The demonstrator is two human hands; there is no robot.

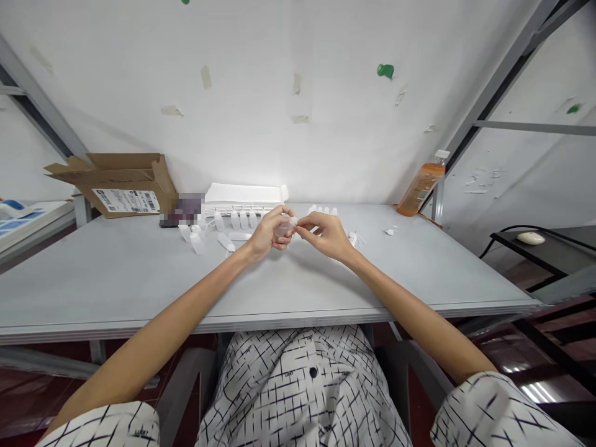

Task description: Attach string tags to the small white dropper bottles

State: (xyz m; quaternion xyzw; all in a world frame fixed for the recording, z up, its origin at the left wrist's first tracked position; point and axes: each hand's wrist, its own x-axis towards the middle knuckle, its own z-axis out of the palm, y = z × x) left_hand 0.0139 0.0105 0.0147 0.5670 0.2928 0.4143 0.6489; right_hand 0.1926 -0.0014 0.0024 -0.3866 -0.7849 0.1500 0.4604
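My left hand [270, 232] is closed around a small translucent squeeze bottle [284, 229], tilted with its white top [293, 221] toward the right. At that top, the thumb and forefinger of my right hand [323, 233] are pinched together. Whatever small part sits between those fingertips is mostly hidden. Several like bottles [236, 220] stand in a row left of my hands, some with thin needle tips. Further left is a loose group of white bottles [197, 243], and one bottle [226, 242] lies on its side. More small bottles [326, 211] stand behind my right hand.
Small white caps or tips [354, 239] lie right of my right hand, with another piece [389, 232] beyond. An open cardboard box [125, 189] and a stack of white sheets [246, 193] stand at the back. An orange-liquid bottle [421, 186] stands at the back right of the table [153, 273].
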